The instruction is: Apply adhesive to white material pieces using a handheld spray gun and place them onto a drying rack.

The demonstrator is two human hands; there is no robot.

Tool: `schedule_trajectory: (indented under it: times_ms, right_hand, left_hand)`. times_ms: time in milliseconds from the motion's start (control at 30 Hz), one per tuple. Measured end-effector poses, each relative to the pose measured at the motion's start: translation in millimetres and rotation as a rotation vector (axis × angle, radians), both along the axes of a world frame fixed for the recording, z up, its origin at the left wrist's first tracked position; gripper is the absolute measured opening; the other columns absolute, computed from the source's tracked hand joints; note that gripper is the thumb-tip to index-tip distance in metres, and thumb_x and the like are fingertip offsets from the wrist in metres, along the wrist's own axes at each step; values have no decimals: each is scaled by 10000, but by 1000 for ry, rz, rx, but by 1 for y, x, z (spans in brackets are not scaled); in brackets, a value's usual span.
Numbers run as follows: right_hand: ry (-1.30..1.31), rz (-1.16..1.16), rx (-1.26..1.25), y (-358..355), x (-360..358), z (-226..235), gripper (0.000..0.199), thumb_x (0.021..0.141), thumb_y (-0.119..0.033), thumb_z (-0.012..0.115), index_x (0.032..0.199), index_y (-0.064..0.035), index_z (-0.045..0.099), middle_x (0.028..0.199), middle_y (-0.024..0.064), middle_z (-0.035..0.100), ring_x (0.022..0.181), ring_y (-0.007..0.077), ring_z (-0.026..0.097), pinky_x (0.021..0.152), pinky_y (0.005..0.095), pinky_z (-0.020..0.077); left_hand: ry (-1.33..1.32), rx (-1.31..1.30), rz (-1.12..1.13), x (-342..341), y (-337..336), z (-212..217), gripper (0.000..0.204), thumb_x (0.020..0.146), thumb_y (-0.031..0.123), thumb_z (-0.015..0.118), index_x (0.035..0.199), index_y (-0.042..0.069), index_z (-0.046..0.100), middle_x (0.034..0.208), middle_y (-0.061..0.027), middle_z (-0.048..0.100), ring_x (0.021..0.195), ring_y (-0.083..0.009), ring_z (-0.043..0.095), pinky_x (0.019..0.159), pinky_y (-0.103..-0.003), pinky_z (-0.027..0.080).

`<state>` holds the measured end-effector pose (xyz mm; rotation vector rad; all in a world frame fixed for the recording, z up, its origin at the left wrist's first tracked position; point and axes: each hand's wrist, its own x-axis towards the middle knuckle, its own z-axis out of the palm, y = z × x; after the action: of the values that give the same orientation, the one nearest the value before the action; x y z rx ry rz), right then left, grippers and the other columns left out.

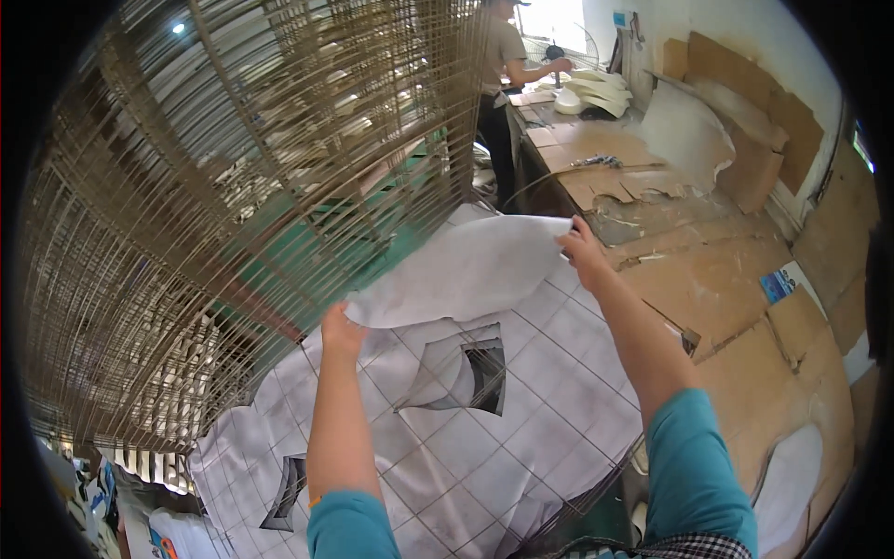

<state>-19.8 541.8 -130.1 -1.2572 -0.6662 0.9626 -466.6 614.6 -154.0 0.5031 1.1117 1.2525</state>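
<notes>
A white sheet (466, 270), its left end grasped by the left hand (343, 328) and its far right corner by the right hand (582, 253), is partly raised over the wire grid (504, 448), not yet flat, while other white pieces (582, 373) already lie spread beneath.

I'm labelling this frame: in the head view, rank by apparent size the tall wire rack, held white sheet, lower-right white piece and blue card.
Tall wire rack
Held white sheet
Lower-right white piece
Blue card
</notes>
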Motion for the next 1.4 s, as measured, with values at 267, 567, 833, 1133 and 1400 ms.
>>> schedule_trajectory:
  times_ms: [267,567,833,1133,1400]
  right_hand:
    - [19,62,-163,-77,48,-42,530,762,-163,591,1233,-19,396,1076,121,514,853,201,540,707,306,470]
    - [62,45,-177,-270,99,-38,331,783,-138,593,1071,5,518,880,107,600,764,174,601,669,276,501]
    - [45,-2,-120,-190,101,-19,261,831,-167,545,1020,12,534,860,104,601,741,162,586,649,273,503]
    - [-818,-198,-262,55,80,-73,381,748,-254,629,989,35,564,907,129,615,849,220,593,752,305,472]
    - [-550,-100,-42,190,99,-84,300,708,-36,540,1000,-51,605,934,134,623,862,258,594,763,296,456]
  left_hand:
    - [156,-93,218,16,-4,-74,339,721,159,579,1041,87,494,964,-77,512,870,-272,507,719,-360,450]
    - [473,264,32,147,-46,-25,206,736,97,577,938,59,572,797,-31,553,637,-114,522,527,-233,419]
    - [414,257,-151,186,-81,-25,204,771,71,564,972,42,549,822,-48,578,636,-137,573,562,-236,455]
    - [443,194,-123,143,-96,-7,171,797,69,539,961,25,561,835,-57,598,662,-134,583,580,-236,459]
    - [796,201,-269,187,-74,-27,293,763,79,583,1053,43,562,981,-61,590,785,-117,562,661,-235,459]
